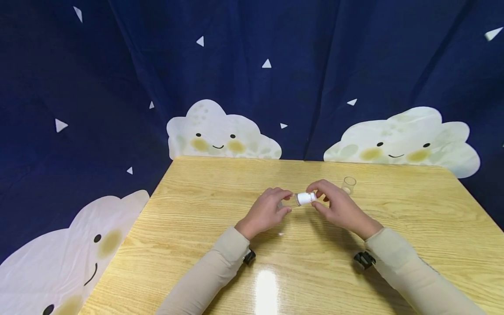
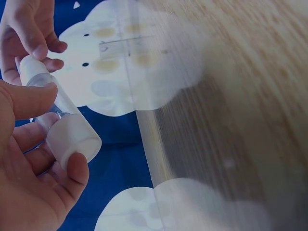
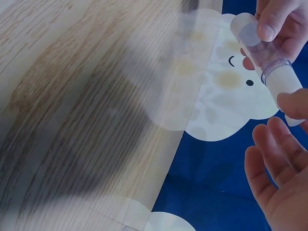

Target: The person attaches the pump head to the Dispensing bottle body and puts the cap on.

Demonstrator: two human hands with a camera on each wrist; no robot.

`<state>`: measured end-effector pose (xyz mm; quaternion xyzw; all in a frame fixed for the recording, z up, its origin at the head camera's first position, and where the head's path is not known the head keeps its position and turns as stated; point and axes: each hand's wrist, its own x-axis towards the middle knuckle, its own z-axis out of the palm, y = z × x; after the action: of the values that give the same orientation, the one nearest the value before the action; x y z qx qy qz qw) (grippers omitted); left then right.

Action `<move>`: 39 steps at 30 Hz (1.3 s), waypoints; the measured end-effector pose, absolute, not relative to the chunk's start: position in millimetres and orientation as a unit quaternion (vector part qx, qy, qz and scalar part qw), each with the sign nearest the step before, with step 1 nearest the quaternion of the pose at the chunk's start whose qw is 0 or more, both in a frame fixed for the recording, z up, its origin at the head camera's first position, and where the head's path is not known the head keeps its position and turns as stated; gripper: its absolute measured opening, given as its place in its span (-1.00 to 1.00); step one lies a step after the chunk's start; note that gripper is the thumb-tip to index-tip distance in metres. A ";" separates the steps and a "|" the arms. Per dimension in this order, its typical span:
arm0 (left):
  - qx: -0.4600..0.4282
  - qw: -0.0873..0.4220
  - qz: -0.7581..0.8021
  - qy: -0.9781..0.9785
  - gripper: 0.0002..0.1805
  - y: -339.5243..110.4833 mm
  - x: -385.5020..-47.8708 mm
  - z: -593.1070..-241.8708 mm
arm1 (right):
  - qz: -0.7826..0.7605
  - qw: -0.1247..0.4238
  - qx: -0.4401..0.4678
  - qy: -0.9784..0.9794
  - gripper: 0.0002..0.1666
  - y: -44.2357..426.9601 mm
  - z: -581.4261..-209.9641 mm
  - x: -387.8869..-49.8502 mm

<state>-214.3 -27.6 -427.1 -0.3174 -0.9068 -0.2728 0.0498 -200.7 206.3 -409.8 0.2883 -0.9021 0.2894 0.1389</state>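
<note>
Above the table, a small bottle (image 1: 305,198) is held almost level between the two hands. Its middle is see-through, with a white base (image 2: 73,137) and a white top section (image 3: 283,81). My left hand (image 1: 267,211) grips the clear body near the base, thumb on one side and fingers round the other. At the narrow white end, my right hand (image 1: 334,203) pinches the top between thumb and fingers. In the right wrist view, other fingers (image 3: 262,175) of that hand stand away from the bottle.
A clear, open cylinder like a cap (image 1: 348,185) stands on the wooden table (image 1: 189,245), just beyond the right hand. Behind the table hangs a dark blue curtain (image 1: 236,78) printed with clouds and white triangles.
</note>
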 end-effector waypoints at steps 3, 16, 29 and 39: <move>-0.316 0.049 -0.271 -0.908 -0.58 -28.2 -214.8 -427.2 | 0.289 0.140 0.287 -0.902 -0.68 205.2 -409.4 -201.4; -0.317 0.051 -0.270 -0.908 -0.59 -29.4 -212.3 -425.9 | 0.289 0.086 0.241 -0.923 -0.84 204.1 -409.6 -200.0; -0.312 0.045 -0.274 -0.909 -0.59 -29.3 -210.0 -426.1 | 0.305 0.091 0.251 -0.914 -0.54 208.7 -412.9 -194.6; -0.313 0.045 -0.270 -0.909 -0.58 -27.6 -208.1 -426.3 | 0.311 0.128 0.274 -0.901 -0.57 208.3 -417.2 -195.1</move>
<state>-208.1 -27.6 -426.3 -0.3131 -0.9094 -0.2700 0.0447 -195.1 208.3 -417.2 0.2744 -0.9009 0.3107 0.1284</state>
